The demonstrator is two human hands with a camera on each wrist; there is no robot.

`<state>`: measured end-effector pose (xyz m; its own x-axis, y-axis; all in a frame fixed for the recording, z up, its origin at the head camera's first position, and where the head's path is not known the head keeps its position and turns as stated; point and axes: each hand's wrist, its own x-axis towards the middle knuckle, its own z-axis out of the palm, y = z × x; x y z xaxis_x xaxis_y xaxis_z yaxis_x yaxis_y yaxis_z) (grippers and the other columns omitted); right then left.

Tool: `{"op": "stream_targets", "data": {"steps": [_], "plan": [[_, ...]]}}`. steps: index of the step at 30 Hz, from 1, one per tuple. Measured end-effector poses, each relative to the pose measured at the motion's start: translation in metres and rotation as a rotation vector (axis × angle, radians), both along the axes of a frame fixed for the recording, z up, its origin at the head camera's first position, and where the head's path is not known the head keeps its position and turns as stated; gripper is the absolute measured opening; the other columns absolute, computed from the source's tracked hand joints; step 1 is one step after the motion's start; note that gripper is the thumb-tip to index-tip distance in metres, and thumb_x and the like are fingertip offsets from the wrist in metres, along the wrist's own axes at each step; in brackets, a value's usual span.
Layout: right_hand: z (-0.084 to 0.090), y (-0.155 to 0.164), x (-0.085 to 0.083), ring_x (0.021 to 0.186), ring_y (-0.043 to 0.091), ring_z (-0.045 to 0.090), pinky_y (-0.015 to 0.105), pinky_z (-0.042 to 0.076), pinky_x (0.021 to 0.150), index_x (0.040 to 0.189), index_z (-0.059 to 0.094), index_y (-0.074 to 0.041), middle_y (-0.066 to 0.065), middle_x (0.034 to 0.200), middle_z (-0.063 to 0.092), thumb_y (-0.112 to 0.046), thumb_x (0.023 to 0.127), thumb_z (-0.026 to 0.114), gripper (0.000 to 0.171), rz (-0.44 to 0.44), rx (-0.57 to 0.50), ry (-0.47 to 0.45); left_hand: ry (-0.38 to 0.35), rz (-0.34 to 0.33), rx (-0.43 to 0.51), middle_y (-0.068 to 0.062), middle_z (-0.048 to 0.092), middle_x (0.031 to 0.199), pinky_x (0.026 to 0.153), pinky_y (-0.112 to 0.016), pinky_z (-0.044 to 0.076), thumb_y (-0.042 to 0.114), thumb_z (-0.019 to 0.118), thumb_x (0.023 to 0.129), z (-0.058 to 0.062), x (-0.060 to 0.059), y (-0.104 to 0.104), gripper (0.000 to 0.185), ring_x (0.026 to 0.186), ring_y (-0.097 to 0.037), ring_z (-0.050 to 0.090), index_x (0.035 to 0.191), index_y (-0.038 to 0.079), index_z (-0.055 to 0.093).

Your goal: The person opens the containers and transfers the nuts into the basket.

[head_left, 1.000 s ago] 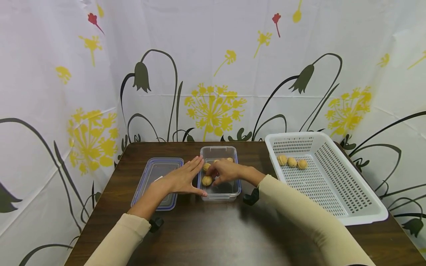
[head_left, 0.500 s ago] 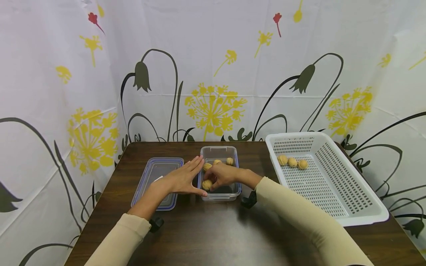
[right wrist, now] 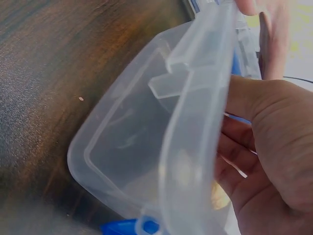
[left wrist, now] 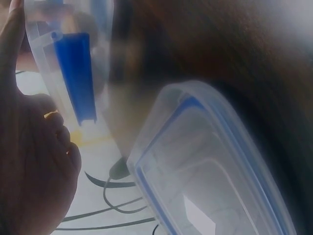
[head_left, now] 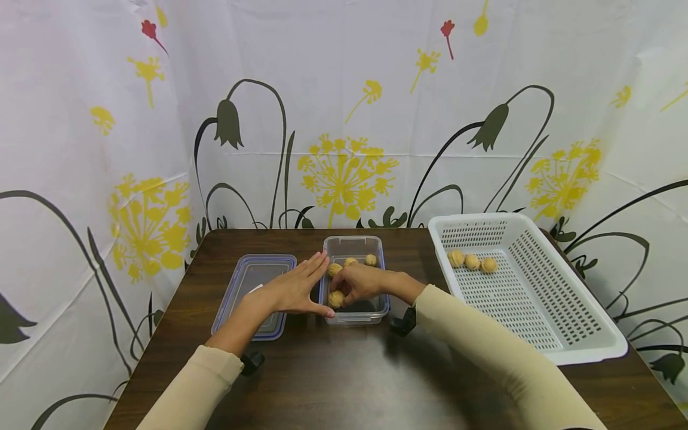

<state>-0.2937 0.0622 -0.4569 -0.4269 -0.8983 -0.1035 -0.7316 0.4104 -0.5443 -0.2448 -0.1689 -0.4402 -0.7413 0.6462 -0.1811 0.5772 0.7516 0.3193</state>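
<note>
Flowered white sheets hang behind a dark wooden bench (head_left: 344, 382). At the middle of its far edge stands a clear tub (head_left: 355, 246) with several walnuts inside. The left hand (head_left: 292, 289), fingers straight and flat, presses against the tub's left wall. The right hand (head_left: 362, 282) reaches into the tub, fingers curled round a walnut (head_left: 336, 298) at the tub's near left corner; three more walnuts (head_left: 350, 262) lie toward the tub's far end. A blue-rimmed lid (head_left: 252, 286) lies flat just left of the tub, under the left wrist. Along the bench's right edge sits a white basket (head_left: 559, 322) with three walnuts near its far left corner.
</note>
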Motion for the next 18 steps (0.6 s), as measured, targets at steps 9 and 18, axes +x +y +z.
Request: {"op": "stream_targets", "data": {"steps": [9,18], "plan": [[0.017,0.005,0.0,0.101,0.016,0.076,0.027,0.061,0.092,0.126,0.073,0.004,0.012,0.115,0.078,-0.003,0.091,0.082,0.037,0.037,0.004,0.007,-0.016,0.006,-0.011,-0.019,0.0,0.177,0.131,-0.055,0.013,0.073,0.071,0.088,-0.001,-0.001,-0.001,0.125,0.165,-0.034,0.001,0.168,-0.001,0.009],[0.038,0.019,0.0,0.105,0.019,0.076,0.036,0.062,0.094,0.127,0.073,0.004,0.012,0.118,0.077,-0.003,0.091,0.08,0.038,0.035,-0.03,0.005,-0.029,0.004,-0.005,-0.019,-0.001,0.177,0.131,-0.056,0.012,0.074,0.071,0.088,0.002,-0.001,-0.001,0.126,0.165,-0.034,0.0,0.169,0.002,0.006]]}}
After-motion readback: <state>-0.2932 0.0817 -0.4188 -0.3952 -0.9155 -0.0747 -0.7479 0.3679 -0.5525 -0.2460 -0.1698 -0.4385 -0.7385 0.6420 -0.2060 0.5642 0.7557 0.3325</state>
